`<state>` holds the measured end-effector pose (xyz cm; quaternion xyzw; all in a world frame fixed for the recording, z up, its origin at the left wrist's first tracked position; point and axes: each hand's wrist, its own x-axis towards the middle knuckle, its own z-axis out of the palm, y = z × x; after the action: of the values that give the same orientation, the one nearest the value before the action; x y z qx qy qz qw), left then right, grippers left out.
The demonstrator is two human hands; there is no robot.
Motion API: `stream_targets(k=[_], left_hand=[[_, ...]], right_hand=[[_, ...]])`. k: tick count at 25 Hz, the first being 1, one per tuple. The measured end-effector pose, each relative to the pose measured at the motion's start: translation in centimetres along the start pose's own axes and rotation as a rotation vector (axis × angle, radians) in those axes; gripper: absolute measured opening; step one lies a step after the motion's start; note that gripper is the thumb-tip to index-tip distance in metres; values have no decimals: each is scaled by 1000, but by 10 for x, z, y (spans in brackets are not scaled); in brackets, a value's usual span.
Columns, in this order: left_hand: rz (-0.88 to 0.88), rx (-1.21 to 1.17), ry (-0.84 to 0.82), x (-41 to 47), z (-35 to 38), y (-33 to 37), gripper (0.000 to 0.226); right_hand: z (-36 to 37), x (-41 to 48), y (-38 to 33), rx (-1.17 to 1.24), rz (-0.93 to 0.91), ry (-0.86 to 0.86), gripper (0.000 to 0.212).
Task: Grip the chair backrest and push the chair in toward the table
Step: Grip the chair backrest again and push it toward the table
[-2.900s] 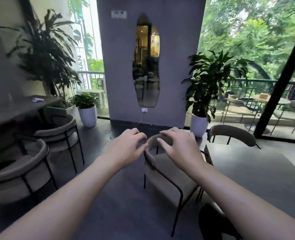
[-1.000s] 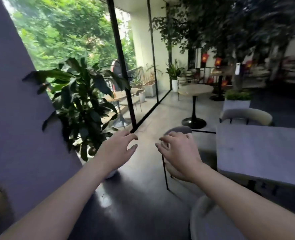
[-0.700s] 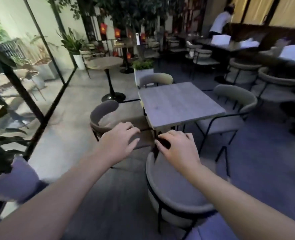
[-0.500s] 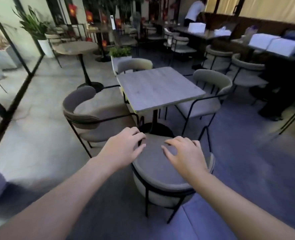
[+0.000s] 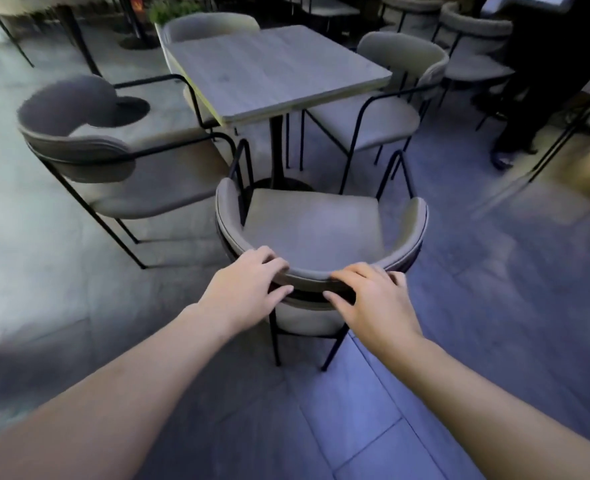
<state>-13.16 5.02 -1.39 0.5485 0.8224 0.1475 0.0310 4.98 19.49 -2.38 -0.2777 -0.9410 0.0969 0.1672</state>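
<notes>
Both hands grip the backrest (image 5: 307, 277) of the near chair (image 5: 316, 233): left hand (image 5: 248, 289) and right hand (image 5: 373, 299) clasp its top edge, the seat just short of the desk (image 5: 272, 69).

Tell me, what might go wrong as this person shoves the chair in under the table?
The left hand and right hand sit close together on the curved backrest, so an uneven push could swing the chair crooked. Its front arm tubes rise near the table edge and might knock it; I cannot tell whether they clear underneath. The neighbouring chair on the left stands close, so frames could catch.
</notes>
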Motion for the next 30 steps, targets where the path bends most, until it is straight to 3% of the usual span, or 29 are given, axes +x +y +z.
stream_targets(k=[3,7,12,16,20,30], left_hand=[[-9,22,16,10,1,-8,41],[-69,102,-89,25,1,-16,50],[13,277,52,34,11,-27,62],[157,327,121,38,15,-22,55],[125,350,122,51,23,21,52],[-170,330,145,117,76,165,49]], right_hand=[[4,9,-2,4,18,9,28],[8,24,1,-65,16,-78,34],[10,33,14,-102,-11,-100,31],[8,34,26,-114,-85,-115,25],[-7,40,70,-107,-130,-143,35],[-43,74,232,-57,-319,-177,39]])
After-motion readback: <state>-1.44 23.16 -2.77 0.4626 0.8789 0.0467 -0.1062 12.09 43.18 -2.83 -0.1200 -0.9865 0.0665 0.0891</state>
